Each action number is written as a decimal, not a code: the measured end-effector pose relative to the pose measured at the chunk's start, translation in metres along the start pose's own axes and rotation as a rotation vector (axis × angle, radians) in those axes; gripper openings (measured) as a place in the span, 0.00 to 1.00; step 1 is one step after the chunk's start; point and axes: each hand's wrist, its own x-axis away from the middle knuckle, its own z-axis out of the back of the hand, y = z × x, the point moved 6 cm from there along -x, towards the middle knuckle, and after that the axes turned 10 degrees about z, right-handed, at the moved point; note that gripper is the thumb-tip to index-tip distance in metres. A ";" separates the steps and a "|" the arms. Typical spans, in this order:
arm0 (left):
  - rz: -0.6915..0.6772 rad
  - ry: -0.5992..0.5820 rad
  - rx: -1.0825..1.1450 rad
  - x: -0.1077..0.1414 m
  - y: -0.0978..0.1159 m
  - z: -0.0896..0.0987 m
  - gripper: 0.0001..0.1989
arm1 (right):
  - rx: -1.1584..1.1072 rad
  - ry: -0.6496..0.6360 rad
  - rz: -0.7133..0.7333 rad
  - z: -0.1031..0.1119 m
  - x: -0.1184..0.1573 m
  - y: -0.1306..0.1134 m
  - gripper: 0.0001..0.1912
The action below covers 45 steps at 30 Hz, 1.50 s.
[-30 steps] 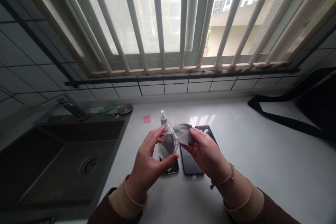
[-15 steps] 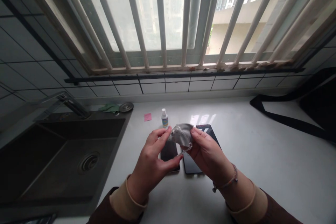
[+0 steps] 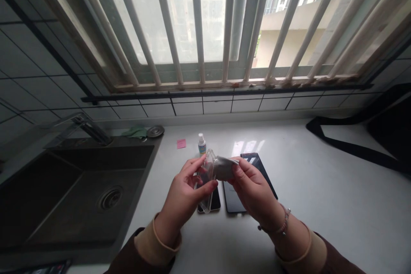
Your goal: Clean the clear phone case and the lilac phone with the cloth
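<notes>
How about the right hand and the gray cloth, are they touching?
Touching. The head view shows the right hand pinching the gray cloth at one edge, with no gap between them.

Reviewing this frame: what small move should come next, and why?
Probably the right hand should bring the grey cloth onto the clear case for a wipe: the left hand holds the case, and the pinched cloth sits right beside its edge.

You can read no words, brands or numbers here; the coloured label (image 3: 202, 149) on the white-capped bottle (image 3: 201, 141) is too small to make out
</notes>
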 end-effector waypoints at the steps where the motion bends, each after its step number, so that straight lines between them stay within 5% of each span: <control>1: 0.021 -0.030 0.070 -0.001 -0.001 -0.002 0.32 | 0.071 -0.026 0.017 0.000 0.001 -0.001 0.14; 8: 0.164 -0.062 0.455 0.002 -0.008 -0.006 0.28 | 0.481 -0.264 0.130 -0.015 0.007 -0.014 0.13; 12: 0.209 -0.013 0.661 0.003 -0.007 0.000 0.26 | 0.465 -0.415 0.043 -0.027 0.012 -0.009 0.15; 14: 0.226 -0.038 0.785 0.003 -0.003 0.000 0.28 | 0.323 -0.308 -0.043 -0.023 0.010 -0.004 0.16; 18: 0.286 -0.116 0.891 0.002 0.008 -0.006 0.28 | 0.027 0.157 -0.067 0.005 -0.001 0.000 0.16; 21: 0.333 -0.120 0.840 0.003 0.006 -0.010 0.25 | 0.036 0.433 0.018 0.027 -0.005 -0.005 0.17; 23: 0.356 -0.125 0.776 0.004 0.001 -0.013 0.24 | 0.119 0.496 0.062 0.035 -0.004 -0.010 0.17; 26: 0.366 -0.158 0.670 0.007 -0.008 -0.020 0.22 | 0.374 0.380 0.143 0.030 0.000 -0.020 0.15; 30: 0.320 -0.227 0.629 0.009 -0.009 -0.028 0.20 | 0.630 -0.085 0.289 -0.003 0.005 -0.025 0.18; 32: 0.285 -0.193 0.652 0.008 -0.008 -0.026 0.16 | 0.674 -0.290 0.316 -0.017 0.006 -0.021 0.21; 35: 0.285 -0.091 0.703 0.004 -0.008 -0.018 0.14 | 0.699 -0.434 0.314 -0.024 0.006 -0.018 0.22; 40: 0.378 0.010 0.745 0.000 -0.011 -0.009 0.21 | 0.586 -0.533 0.263 -0.029 0.008 -0.023 0.19; 45: 0.360 0.061 0.729 -0.002 -0.013 -0.004 0.22 | 0.250 -0.178 0.031 -0.006 0.004 -0.015 0.12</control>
